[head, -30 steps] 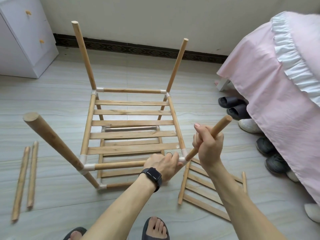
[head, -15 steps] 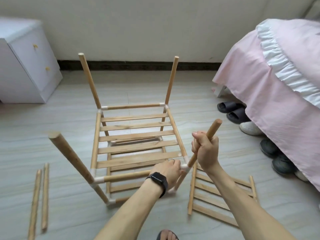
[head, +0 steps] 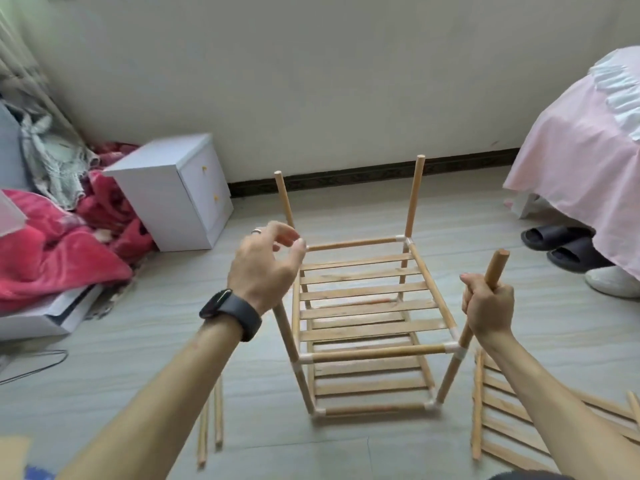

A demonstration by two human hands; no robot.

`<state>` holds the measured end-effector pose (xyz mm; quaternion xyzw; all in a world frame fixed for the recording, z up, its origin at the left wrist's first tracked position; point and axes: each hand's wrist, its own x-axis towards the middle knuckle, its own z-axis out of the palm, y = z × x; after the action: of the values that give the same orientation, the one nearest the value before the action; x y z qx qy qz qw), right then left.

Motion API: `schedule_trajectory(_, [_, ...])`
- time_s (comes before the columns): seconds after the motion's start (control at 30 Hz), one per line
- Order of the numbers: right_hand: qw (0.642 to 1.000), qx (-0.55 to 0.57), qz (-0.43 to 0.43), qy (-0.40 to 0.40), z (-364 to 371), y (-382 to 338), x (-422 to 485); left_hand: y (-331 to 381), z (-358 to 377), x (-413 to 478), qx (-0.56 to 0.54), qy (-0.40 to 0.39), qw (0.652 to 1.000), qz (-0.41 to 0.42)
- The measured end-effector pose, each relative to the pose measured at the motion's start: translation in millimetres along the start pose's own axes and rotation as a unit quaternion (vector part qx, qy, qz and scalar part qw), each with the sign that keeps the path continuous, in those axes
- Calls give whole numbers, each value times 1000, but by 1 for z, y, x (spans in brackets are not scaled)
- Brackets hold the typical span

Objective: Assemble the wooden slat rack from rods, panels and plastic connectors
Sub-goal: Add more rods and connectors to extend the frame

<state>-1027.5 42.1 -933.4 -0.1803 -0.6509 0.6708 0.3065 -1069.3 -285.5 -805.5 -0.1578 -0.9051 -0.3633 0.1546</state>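
The rack [head: 367,294] stood on the floor [head: 138,358], two slat tiers joined; the right hand [head: 488,306] gripped its near-right post [head: 498,263]; the left hand [head: 266,268] hovered loosely spread, empty; a slat panel [head: 477,410] and two loose rods [head: 218,417] seemingly awaited fitting.

MATERIALS AND SURFACE FINISH

Rack [head: 367,292]: bare pale wood, matt, looks unvarnished; grain shows on the flat slats. The rod [head: 497,266] held in the right hand [head: 488,306] is the same matt wood.
Connectors [head: 452,348]: white plastic, smooth, slight sheen.
Spare slat panel [head: 477,410] and loose rods [head: 218,414]: same raw wood.
Floor [head: 138,341]: smooth grey wood-grain surface, low sheen.
Nightstand [head: 166,199]: smooth white panels.
Bed cover [head: 571,161]: matt pink cloth with white ruffled trim.
Blanket [head: 52,258]: red, fleecy cloth.
Watch [head: 230,311]: black, matt strap, glossy face.
Ring [head: 256,231] on the left hand [head: 263,268]: shiny metal.
Slippers [head: 554,237]: matt black.
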Motion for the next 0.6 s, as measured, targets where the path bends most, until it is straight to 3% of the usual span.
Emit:
schedule_trajectory(0.07, [1000, 2, 5, 10, 2, -1, -1, -15, 3, -16, -191, -24, 975, -111])
schedule_trajectory(0.17, [1000, -6, 5, 14, 7, -2, -4, -26, 25, -38, -305, 32, 937, -166])
schedule_trajectory(0.37, [1000, 3, -5, 3, 8, 1, -12, -43, 74, -57, -338, 160, 902, -213])
schedule_trajectory(0.6, [999, 6, -15, -45, 1, 7, 1, -57, 87, -44, -351, 170, 905, -168])
